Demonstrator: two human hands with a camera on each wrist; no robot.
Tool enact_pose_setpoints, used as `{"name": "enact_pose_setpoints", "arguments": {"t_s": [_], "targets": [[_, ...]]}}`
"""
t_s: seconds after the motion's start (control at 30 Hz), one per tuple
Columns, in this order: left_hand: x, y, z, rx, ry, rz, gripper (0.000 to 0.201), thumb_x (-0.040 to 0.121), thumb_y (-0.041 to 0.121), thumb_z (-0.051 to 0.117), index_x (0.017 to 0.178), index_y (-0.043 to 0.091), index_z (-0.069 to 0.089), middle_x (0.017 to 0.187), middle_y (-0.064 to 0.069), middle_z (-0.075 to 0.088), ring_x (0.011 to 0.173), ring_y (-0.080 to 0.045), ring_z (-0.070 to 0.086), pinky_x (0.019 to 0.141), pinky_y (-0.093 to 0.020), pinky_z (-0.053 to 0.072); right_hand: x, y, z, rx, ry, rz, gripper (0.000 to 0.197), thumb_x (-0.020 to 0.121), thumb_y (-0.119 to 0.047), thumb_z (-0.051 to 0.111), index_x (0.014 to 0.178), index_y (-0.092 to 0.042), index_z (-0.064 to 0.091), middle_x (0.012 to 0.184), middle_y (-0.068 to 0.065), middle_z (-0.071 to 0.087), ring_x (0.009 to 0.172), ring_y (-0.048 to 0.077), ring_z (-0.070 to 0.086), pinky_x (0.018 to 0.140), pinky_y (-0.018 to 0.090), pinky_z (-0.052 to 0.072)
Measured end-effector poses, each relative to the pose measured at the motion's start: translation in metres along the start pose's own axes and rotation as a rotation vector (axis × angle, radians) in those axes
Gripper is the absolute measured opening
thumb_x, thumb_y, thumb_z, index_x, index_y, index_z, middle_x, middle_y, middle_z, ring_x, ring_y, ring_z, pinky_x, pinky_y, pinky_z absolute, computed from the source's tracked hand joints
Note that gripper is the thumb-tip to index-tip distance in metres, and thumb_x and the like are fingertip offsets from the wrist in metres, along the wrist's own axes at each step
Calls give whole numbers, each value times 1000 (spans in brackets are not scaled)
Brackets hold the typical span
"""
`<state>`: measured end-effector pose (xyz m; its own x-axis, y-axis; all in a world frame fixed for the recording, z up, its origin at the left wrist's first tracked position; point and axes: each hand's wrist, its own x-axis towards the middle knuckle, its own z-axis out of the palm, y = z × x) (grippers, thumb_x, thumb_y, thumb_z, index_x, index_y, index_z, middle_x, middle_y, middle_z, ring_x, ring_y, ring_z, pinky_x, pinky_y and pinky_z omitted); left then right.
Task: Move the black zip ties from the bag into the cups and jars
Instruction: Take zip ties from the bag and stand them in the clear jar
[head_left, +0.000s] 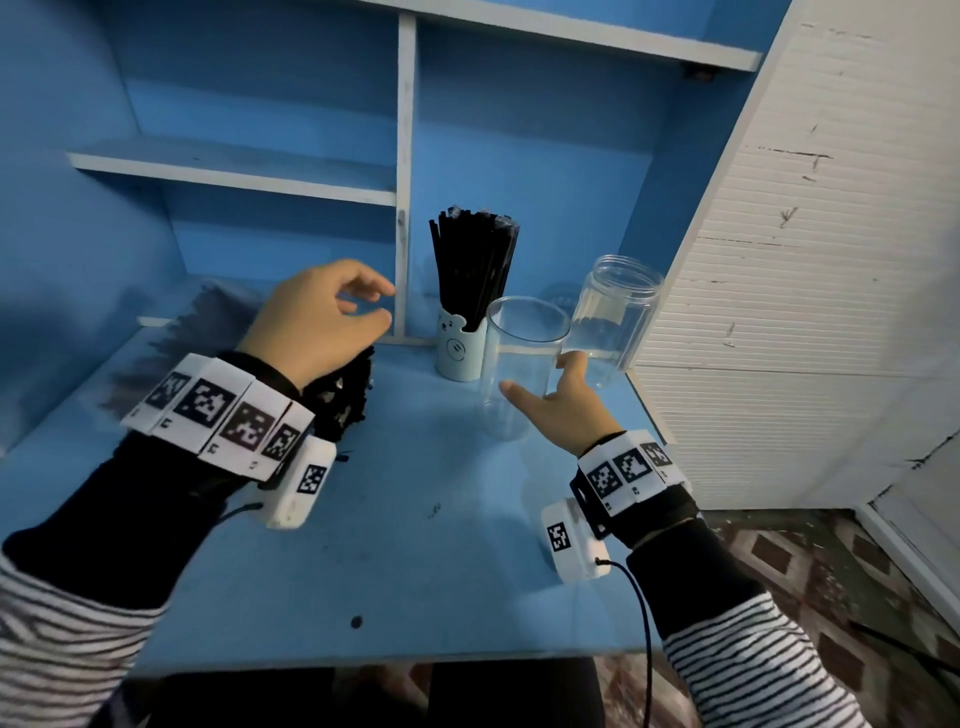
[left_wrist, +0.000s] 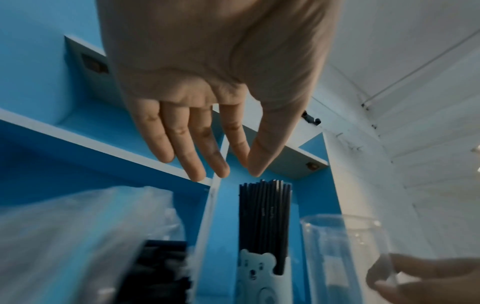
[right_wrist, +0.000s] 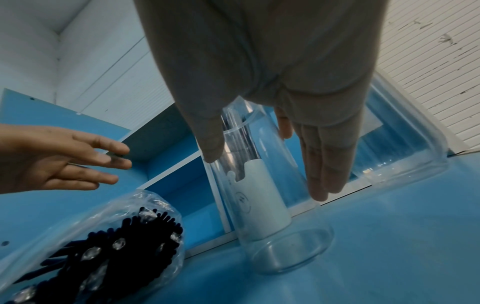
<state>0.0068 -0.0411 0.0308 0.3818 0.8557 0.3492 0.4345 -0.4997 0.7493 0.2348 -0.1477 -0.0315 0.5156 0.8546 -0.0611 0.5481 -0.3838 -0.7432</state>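
Observation:
A clear bag of black zip ties (head_left: 343, 400) (right_wrist: 116, 242) lies on the blue table (head_left: 415, 545), mostly hidden under my left wrist. My left hand (head_left: 376, 304) (left_wrist: 239, 168) hovers above the bag with relaxed fingers and holds nothing. A bundle of zip ties (head_left: 475, 265) (left_wrist: 265, 222) stands upright in the pale bear cup (head_left: 457, 348). The tall clear cup (head_left: 519, 338) (right_wrist: 272, 236) stands empty in front of it. My right hand (head_left: 540, 374) (right_wrist: 265, 174) reaches around this cup, thumb on its left, straight fingers on its right. The clear jar (head_left: 615, 322) (right_wrist: 405, 144) behind looks empty.
Blue shelves with a white upright divider (head_left: 405, 182) rise behind the cups. A white slatted wall (head_left: 805, 260) runs close along the table's right edge, just beside the jar. Bare tabletop lies in front of both hands.

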Motion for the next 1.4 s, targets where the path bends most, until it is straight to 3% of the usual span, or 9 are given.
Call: {"name": "enact_pose_setpoints", "arguments": {"t_s": [0.2,0.33,0.43,0.6,0.7,0.83,1.0,1.17,1.4], "targets": [[-9,-32,-32,257,-43,-26,28,77,21,74,95,40,64,111,7,63,100,-16,59,84,-36,47,-3,-14,13,16,-31,-21,77,86,-52,61,138,-12,21,132,16,52,117,31,54,85,31,38],[-10,-52,-37,388,-216,-127,63,73,25,78,128,43,52,132,-8,53,116,-24,52,100,-41,42,-1,-22,21,17,-56,-18,79,87,-52,60,141,-12,18,136,17,50,121,31,52,87,29,37],[-16,-59,-37,376,-335,-122,78,76,15,74,138,47,40,132,-9,54,111,-23,56,98,-42,46,-6,-23,18,42,-10,-22,90,84,-51,66,144,-7,16,143,20,42,131,30,44,98,32,37],[-21,-68,-43,237,-152,-126,54,76,-2,68,100,45,65,108,6,65,79,-19,66,67,-29,53,-28,-32,10,-34,386,-309,74,77,-42,75,125,-1,38,126,16,42,115,30,43,94,26,30],[-21,-71,-44,142,-41,-125,49,74,-4,69,93,41,69,111,6,68,93,-16,66,87,-36,55,-40,-47,19,-91,512,-517,46,82,-38,71,105,-5,49,105,9,47,97,25,44,86,26,32],[-24,-70,-42,38,37,-137,44,77,-8,67,102,29,70,116,5,68,102,-10,64,95,-32,51,-38,-72,50,-67,223,-724,26,87,-27,66,102,-9,56,101,3,54,94,17,49,83,19,36],[-28,-68,-45,16,104,-131,46,78,-8,62,110,24,71,112,6,69,99,-7,64,89,-22,49,-13,-104,87,-146,-64,-850,27,91,-21,62,114,-8,63,115,6,61,107,19,57,90,14,35],[-25,-64,-46,-58,128,-104,45,82,-9,61,116,20,68,116,11,62,101,0,58,78,0,41,9,-129,111,-301,-178,-760,38,91,-32,62,123,-10,60,125,9,57,114,24,55,94,24,37],[-20,-61,-47,-92,152,-115,45,83,-9,60,117,20,68,114,10,60,104,-1,54,91,-10,40,20,-133,128,-291,-172,-664,36,89,-26,63,119,-9,54,121,11,56,107,28,56,90,32,44]]}}
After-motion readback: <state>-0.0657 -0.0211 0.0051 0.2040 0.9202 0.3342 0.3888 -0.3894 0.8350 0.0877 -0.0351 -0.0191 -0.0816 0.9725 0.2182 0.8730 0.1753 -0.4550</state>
